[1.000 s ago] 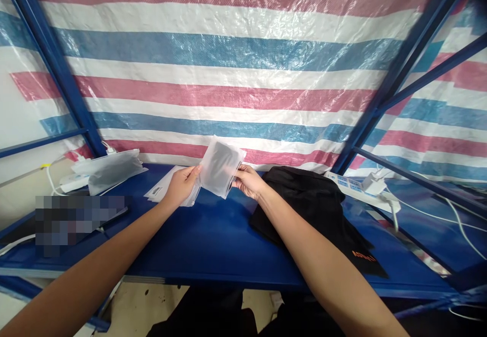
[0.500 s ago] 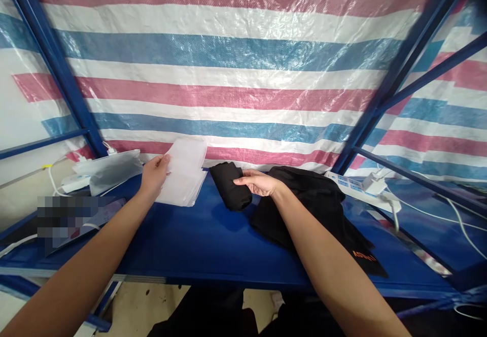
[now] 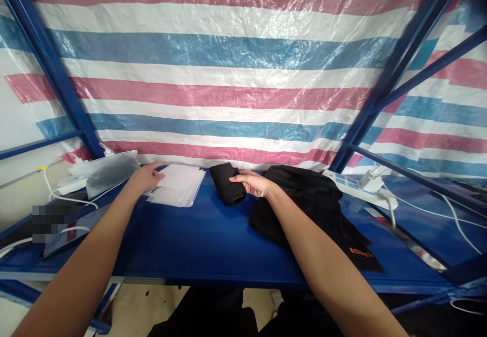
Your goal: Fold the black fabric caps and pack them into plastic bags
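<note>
A stack of translucent white plastic zip bags (image 3: 178, 184) lies on the blue tabletop (image 3: 182, 245), left of centre. My left hand (image 3: 146, 177) is at the stack's left edge, fingertips at the bags, with a finger stretched out and apart from the thumb. My right hand (image 3: 253, 182) grips a rolled-up black cloth bundle (image 3: 227, 184), thumb on top and the other fingers partly hidden behind. Right of it, under my forearm, a black garment (image 3: 304, 190) with orange lettering is spread out.
At the right back is a white power strip (image 3: 342, 178) with plugs and cables. On the left are a grey-white pouch (image 3: 110, 172), white cables and a dark flat device (image 3: 70, 233). Blue metal posts (image 3: 365, 103) and a striped tarp (image 3: 228, 93) bound the back.
The top bag, lifted by my left hand before, now lies flat on the stack. That hand has moved slightly left and its fingers have parted. My right hand still holds the bundle.
</note>
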### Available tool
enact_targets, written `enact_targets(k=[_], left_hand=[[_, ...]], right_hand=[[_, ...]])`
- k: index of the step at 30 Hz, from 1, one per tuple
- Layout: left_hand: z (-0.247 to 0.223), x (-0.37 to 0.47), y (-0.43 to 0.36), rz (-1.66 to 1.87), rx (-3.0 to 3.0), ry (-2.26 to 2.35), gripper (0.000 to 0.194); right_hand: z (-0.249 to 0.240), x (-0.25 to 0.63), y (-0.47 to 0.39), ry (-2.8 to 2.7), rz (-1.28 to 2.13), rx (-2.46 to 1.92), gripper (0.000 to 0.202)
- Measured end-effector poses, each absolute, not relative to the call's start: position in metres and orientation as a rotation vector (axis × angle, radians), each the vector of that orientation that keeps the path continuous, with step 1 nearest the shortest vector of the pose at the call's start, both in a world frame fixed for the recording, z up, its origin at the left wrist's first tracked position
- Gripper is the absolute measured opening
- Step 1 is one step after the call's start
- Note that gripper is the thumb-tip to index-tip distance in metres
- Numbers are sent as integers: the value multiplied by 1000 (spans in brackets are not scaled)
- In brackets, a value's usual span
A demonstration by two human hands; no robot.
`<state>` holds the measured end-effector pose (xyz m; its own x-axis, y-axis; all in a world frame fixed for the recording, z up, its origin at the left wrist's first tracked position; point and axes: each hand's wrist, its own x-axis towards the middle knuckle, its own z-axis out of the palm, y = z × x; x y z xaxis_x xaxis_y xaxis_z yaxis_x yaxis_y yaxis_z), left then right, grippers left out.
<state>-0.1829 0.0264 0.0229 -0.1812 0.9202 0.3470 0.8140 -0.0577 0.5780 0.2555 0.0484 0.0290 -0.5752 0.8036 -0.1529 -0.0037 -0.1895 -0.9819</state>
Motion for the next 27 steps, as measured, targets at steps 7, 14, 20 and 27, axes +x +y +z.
enact_targets(k=[7,14,20,27], left_hand=[[27,-171,15,552,2180,2119,48],[34,-89,-9,1130,1995,1578,82],[19,-37,-18,1065,1787,1300,101],[32,-37,-24,1205,1765,1315,64]], right_hand=[[24,250,52,-1425,1820,-951,37],[24,232,48,-1359,1676,-892,53],[20,226,42,-1505,1563,-781,86],[22,228,46,-1519,1373,-968,54]])
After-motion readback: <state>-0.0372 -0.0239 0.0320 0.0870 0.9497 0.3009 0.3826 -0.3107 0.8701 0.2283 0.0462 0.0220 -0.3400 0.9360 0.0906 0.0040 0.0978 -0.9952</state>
